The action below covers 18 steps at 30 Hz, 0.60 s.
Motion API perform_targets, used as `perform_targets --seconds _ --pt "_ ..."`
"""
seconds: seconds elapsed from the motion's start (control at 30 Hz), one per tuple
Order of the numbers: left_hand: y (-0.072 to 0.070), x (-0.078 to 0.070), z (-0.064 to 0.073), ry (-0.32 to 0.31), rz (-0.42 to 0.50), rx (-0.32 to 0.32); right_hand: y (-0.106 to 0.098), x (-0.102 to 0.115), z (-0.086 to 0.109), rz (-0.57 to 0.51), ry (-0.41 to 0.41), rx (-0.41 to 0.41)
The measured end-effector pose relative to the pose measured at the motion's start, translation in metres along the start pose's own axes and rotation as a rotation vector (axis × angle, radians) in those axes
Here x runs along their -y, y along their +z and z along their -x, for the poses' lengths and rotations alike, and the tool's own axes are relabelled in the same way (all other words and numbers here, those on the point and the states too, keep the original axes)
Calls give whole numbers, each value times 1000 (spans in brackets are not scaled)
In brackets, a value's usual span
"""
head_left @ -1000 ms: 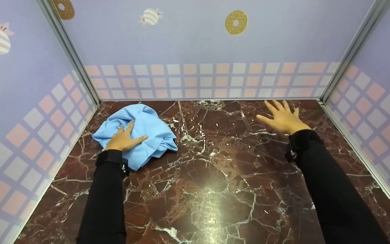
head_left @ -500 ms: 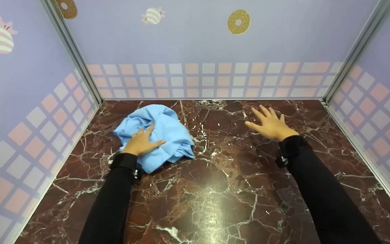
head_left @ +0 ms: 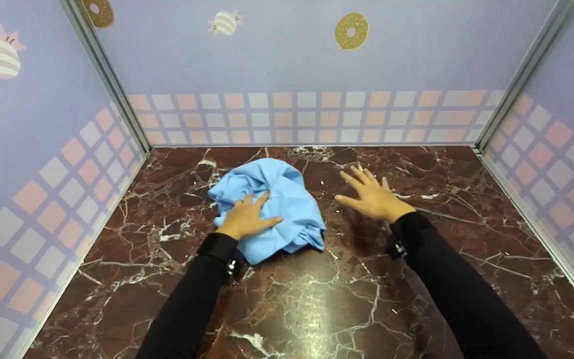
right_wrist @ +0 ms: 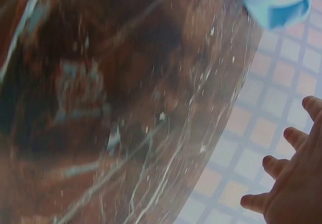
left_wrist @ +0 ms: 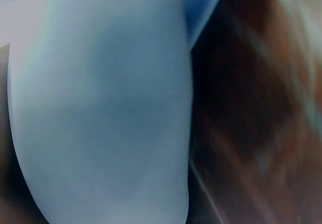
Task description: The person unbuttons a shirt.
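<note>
A crumpled light blue cloth (head_left: 287,209) lies on the dark red marbled tabletop (head_left: 167,279), left of the middle. My left hand (head_left: 249,217) rests flat on it with fingers and thumb spread. Close up, the pale blue cloth (left_wrist: 105,113) covers much of the left wrist view, where the hand itself cannot be seen. My right hand (head_left: 374,199) is spread out to the right of the cloth and holds nothing. Seen from the right wrist, that hand (right_wrist: 297,178) has its fingers extended, apparently above the table surface.
Small white bits (right_wrist: 162,117) are scattered over the tabletop, though some light marks belong to the stone's veining. A checkered, lilac back wall (head_left: 287,65) and two side walls (head_left: 556,164) enclose the table on three sides.
My left hand has slid the blue cloth rightward and slightly nearer across the table. The right hand has moved left and a bit nearer, narrowing the gap between hands.
</note>
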<state>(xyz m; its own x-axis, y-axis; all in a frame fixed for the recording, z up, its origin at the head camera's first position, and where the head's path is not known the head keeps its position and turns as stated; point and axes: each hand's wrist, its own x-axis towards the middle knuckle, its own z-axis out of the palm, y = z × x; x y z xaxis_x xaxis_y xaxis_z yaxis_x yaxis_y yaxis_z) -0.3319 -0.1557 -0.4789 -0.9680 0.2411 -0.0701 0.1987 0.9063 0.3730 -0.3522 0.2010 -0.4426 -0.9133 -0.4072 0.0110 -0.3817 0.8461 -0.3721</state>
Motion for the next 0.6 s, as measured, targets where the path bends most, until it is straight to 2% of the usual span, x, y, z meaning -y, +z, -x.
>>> perform_targets --seconds 0.13,0.27,0.47,0.6 --pt "9 -18 2 18 -4 4 11 11 2 -4 -47 -10" --pt "17 -38 4 2 -5 -16 19 26 4 -12 -103 -8" --pt "32 -71 12 -67 31 -30 35 43 16 -98 -135 71" --pt "42 -92 19 -70 43 -24 53 40 27 -158 -128 127"
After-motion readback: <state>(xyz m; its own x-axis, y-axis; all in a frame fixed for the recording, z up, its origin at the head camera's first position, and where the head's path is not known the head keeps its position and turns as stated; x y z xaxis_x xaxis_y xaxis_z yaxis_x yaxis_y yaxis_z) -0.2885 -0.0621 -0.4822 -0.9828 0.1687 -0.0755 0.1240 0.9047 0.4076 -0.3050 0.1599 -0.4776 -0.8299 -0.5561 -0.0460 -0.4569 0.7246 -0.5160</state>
